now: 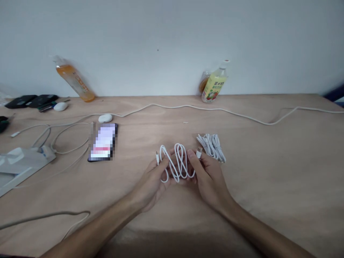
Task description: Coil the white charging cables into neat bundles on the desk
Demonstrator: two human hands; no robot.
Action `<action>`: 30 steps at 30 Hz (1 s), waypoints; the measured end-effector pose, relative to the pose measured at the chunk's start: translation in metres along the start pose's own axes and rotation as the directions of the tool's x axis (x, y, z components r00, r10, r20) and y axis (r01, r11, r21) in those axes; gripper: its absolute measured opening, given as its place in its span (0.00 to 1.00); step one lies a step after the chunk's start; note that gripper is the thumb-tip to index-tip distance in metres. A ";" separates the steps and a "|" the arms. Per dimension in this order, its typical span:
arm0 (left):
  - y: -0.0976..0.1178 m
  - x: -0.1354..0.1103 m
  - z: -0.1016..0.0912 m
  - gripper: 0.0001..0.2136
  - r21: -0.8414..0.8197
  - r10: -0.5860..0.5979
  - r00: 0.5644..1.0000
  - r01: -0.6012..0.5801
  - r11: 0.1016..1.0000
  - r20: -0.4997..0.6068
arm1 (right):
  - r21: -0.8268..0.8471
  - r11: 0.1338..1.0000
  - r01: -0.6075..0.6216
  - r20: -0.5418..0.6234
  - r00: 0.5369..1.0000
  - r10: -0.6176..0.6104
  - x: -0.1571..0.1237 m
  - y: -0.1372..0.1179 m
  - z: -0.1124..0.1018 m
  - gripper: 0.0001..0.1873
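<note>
A white USB cable (182,161) is spread in zigzag loops between my two hands, above the table. My left hand (154,179) grips its left side, thumb over a loop, with the slim connector sticking up beside the fingers. At the other side my right hand (208,175) pinches the cable under its thumb. The wider USB plug stands up by that hand's index finger. Just behind my right hand, several white cables (212,146) lie folded in a bundle on the table.
A smartphone (103,142) and a white earbud case (105,118) lie to the left. Behind stand an orange drink bottle (75,82) and a yellow-labelled bottle (215,85), leaning at the wall. A long white cord (188,106) crosses the table; a power strip (24,165) sits far left.
</note>
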State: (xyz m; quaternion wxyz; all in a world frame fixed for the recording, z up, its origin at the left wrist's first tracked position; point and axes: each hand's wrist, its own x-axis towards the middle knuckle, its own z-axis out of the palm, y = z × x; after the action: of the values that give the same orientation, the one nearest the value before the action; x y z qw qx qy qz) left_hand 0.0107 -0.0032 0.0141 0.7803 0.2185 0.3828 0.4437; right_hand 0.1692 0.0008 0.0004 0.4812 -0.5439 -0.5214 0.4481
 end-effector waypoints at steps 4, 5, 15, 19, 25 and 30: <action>0.003 0.002 0.001 0.22 -0.017 0.003 1.000 -0.002 1.000 0.027 | 0.089 0.991 -0.099 -0.016 0.995 0.101 0.001 -0.001 0.001 0.30; 0.004 0.002 0.002 0.22 -0.017 0.001 1.000 -0.001 1.000 0.031 | 0.115 0.987 -0.109 -0.021 0.993 0.112 0.001 -0.002 0.001 0.30; 0.009 0.004 0.000 0.22 0.014 0.009 1.000 -0.009 1.000 -0.019 | 0.191 0.974 -0.124 -0.011 0.992 0.128 0.002 -0.003 0.003 0.31; 0.009 0.004 0.001 0.23 0.024 0.008 1.000 -0.007 1.000 -0.029 | 0.136 0.984 -0.111 0.009 0.994 0.111 0.001 0.003 0.002 0.29; 0.008 0.004 0.001 0.19 0.039 0.049 0.997 -0.047 0.998 -0.064 | -0.080 0.995 0.063 -0.065 0.995 -0.069 -0.002 0.006 0.001 0.24; 0.008 0.005 0.000 0.14 0.032 0.059 0.989 -0.055 0.998 -0.132 | -0.051 0.991 0.127 -0.090 0.987 -0.131 -0.001 -0.001 0.002 0.23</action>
State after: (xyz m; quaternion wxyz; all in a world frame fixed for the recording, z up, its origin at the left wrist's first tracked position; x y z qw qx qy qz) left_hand 0.0083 0.0053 0.0173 0.7369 0.2103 0.4338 0.4739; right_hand 0.1676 -0.0005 0.0008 0.5206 -0.5401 -0.5426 0.3780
